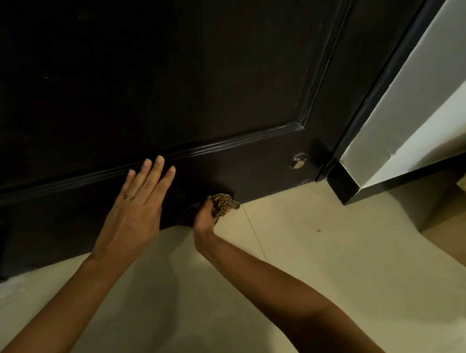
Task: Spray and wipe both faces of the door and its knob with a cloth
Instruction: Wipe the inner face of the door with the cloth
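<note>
The dark brown door (pixel 178 77) fills the upper left, with a raised moulding running across its lower part. My left hand (pixel 137 197) lies flat against the bottom rail, fingers straight and reaching the moulding, a ring on one finger. My right hand (pixel 205 215) grips a bunched brown patterned cloth (pixel 223 203) and holds it against the door's bottom edge, just above the floor. A small round metal fitting (pixel 297 161) sits low on the door near its right edge. No knob and no spray bottle are in view.
The black door frame (pixel 367 108) stands to the right of the door, with a white wall (pixel 421 106) and black skirting (pixel 343 185) beyond it. Pale floor tiles (pixel 303 249) spread beneath my arms.
</note>
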